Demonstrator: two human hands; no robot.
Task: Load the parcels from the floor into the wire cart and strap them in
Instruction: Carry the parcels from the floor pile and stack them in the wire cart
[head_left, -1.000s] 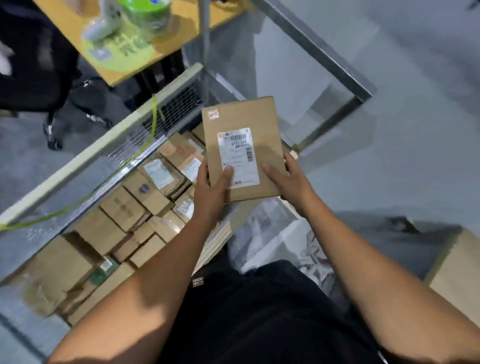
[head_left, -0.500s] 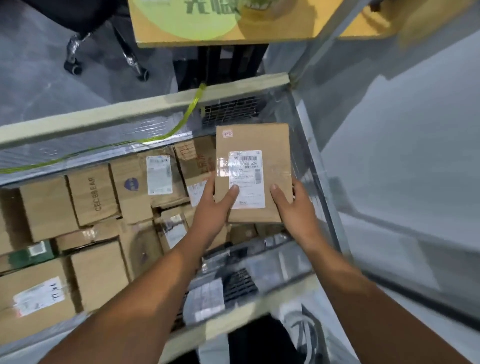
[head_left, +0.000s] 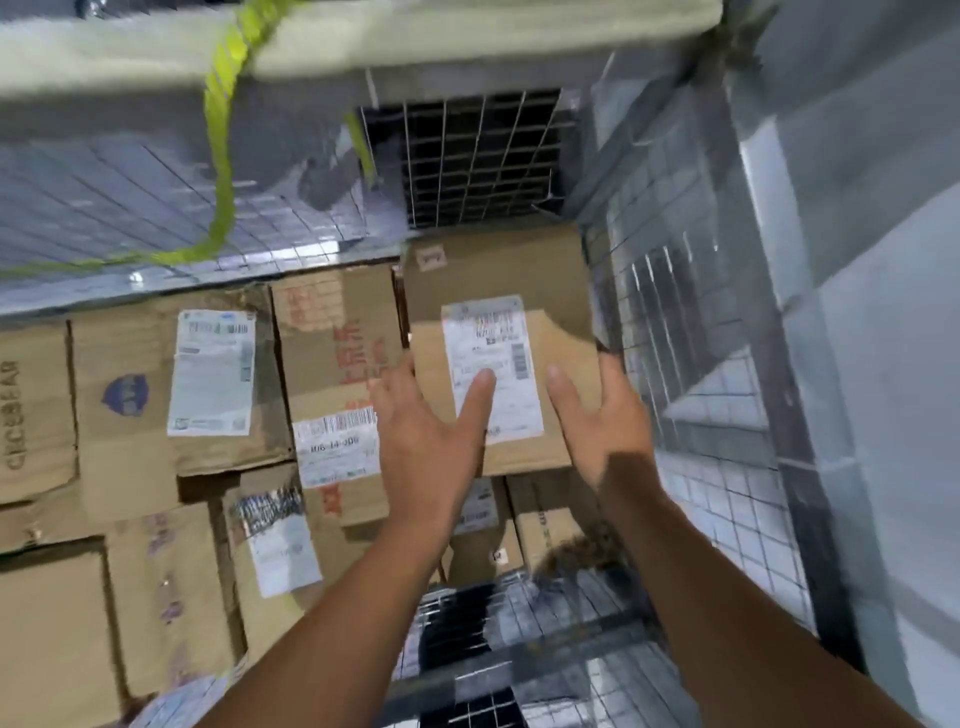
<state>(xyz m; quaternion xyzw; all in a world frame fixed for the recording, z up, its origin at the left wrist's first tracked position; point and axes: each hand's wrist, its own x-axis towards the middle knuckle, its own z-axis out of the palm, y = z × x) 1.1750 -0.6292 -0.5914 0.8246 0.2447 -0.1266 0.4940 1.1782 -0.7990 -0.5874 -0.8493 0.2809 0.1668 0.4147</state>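
On the far left I saw stacked cardboard parcels (head_left: 119, 415) filling the wire cart (head_left: 691, 364), one with a white label facing up. A yellow-green strap (head_left: 221, 171) hung slack from the cart's top rail down the far mesh wall above them. Next came a box with red print (head_left: 337, 374), lying just beside the parcel I was handling.

My left hand (head_left: 431, 441) lay at the lower left corner of the flat brown parcel (head_left: 498, 280), fingers spread wide and flat, thumb stretched up across its shipping label (head_left: 493, 364). It pressed on the parcel rather than closing around it. The parcel sat between my two hands, in the cart's far right corner, its top edge near the far mesh and its right edge close to the side mesh. Whether it already rested on the boxes beneath, I could not tell.

My right hand (head_left: 605, 421) cupped the parcel's lower right edge, thumb on top, fingers curled around the side and out of sight.
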